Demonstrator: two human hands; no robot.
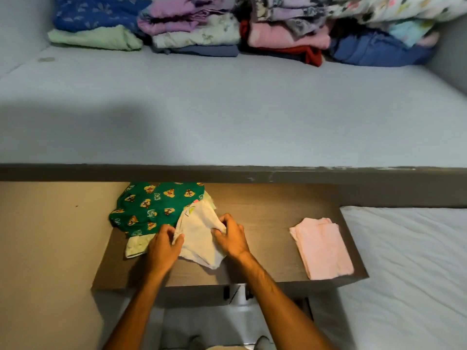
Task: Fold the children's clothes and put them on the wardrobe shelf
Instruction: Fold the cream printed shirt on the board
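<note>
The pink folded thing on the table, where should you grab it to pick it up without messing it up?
Probably best to take the pink folded cloth by its two long sides, coming down from above with one hand on each edge. It lies flat on the brown table, in stacked layers, with nothing touching it, so sliding fingers under both sides should keep the fold together.

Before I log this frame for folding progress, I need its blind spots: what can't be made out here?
All in the head view:
- White garment: its type and print, bunched under the left hand and right hand.
- Green printed garment: its far edge, behind the shelf edge.
- Stacked clothes: their tops, cut by the frame.
- Under the wooden surface: dark and blurred.
</note>
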